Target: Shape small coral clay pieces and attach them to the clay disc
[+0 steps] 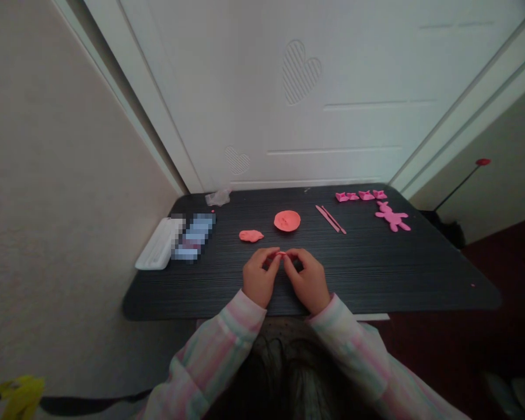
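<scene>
Just below frame centre, fingers of the left hand [259, 279] and right hand [310, 280] pinch a small pink piece [282, 253] between them — neither nearer, its long axis indistinct. Beyond: coral lump [251, 235], then shallow dish [287, 221].

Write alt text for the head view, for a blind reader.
A left hand and a right hand together pinch a small reddish piece over a dark table. Beyond lie a coral dish, a coral lump and two thin pink sticks; further right lie a pink animal figure and pink bow shapes.
</scene>
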A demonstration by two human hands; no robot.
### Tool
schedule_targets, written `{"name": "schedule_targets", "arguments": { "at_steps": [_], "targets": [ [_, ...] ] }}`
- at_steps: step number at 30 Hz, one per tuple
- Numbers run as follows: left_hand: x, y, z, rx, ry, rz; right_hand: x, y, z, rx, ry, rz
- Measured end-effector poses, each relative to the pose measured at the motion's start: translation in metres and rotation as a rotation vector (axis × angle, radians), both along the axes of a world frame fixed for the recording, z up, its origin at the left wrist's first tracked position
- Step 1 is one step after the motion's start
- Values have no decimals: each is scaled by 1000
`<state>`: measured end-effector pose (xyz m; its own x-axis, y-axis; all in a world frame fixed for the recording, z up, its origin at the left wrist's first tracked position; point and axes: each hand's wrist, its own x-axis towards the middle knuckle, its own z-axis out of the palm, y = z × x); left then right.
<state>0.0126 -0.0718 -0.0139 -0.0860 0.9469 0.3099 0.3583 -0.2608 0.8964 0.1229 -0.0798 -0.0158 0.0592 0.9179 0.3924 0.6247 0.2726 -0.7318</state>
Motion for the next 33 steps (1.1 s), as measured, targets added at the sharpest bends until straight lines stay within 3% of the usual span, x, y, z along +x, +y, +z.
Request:
{"name": "schedule_targets", "arguments": {
  "at_steps": [4,8,17,33],
  "targets": [
    [0,-1,0,56,70,5,0,0,-1,21,-54,-19],
    [1,0,-2,12,72,5,0,0,-2,35,-10,-21],
    [1,1,0,-156,-140,-19,0,0,-3,59,-6,25],
    [2,-2,5,-131,9,-41,-1,1,-5,88,-42,-12]
  ]
}}
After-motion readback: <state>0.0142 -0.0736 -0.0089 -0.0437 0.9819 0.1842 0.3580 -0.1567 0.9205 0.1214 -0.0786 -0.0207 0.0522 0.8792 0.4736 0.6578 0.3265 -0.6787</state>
